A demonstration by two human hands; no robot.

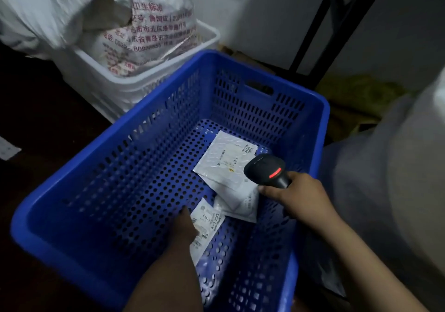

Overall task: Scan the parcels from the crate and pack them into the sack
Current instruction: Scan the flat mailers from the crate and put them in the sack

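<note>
In the blue crate [313,109], the right hand [297,197] at four o'clock grips a scanner [266,169] above a large parcel [224,164]; the left hand [184,227], at six, touches a small parcel [208,223].

**Parcel sorting spot, dim back room**

Looked like a courier or warehouse packing area, not a home. On the near side a blue perforated crate [240,109] held flat white mailers [224,164] with printed shipping labels, and a black barcode scanner [267,170] with a red light was held over them. Behind it a white woven sack [154,30] with red print stood in a white plastic crate [134,87]. Bare pale wall [265,10], black metal frame [319,17], low light throughout
</note>
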